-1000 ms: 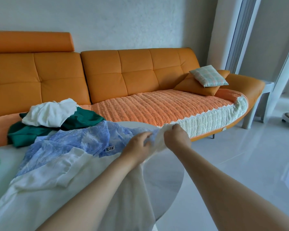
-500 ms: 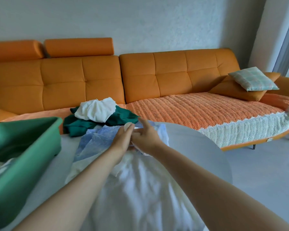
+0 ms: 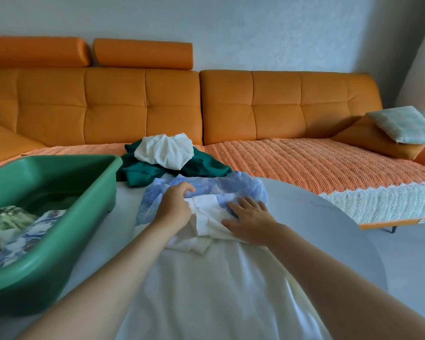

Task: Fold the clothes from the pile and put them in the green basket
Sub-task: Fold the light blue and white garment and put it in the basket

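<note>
Just changed: we've brought the white garment (image 3: 206,290) down flat on the table (image 3: 329,236). A sec ago both hands pinched its far edge up in the air toward the far right. Half a sec ago they were together at centre, still lifted. Now they're apart & low.

Our right hand (image 3: 249,223) lies flat on the cloth's far end, fingers straight & spread wide, pressing. Our left hand (image 3: 173,207) sits just left of it, fingers curled over the far edge where white meets the blue patterned garment (image 3: 243,186). It looks like a grip on the white cloth, tho the fingertips are partly hidden.

What it means, imo: spreading is about done, first fold not yet made. The garment runs near-to-far down the table's middle. Its far end overlaps the blue piece, so we'd want to keep that one from dragging along.

Also diff vs earlier: our view has swung left. The green basket (image 3: 71,236) now shows big at near left, w/ printed clothes (image 3: 12,229) already in it; a sec ago only a sliver showed. The pile, i.e. a dark green garment (image 3: 204,168) w/ a crumpled white piece (image 3: 163,153) on top, sits at the table's far edge, same as before.
</note>
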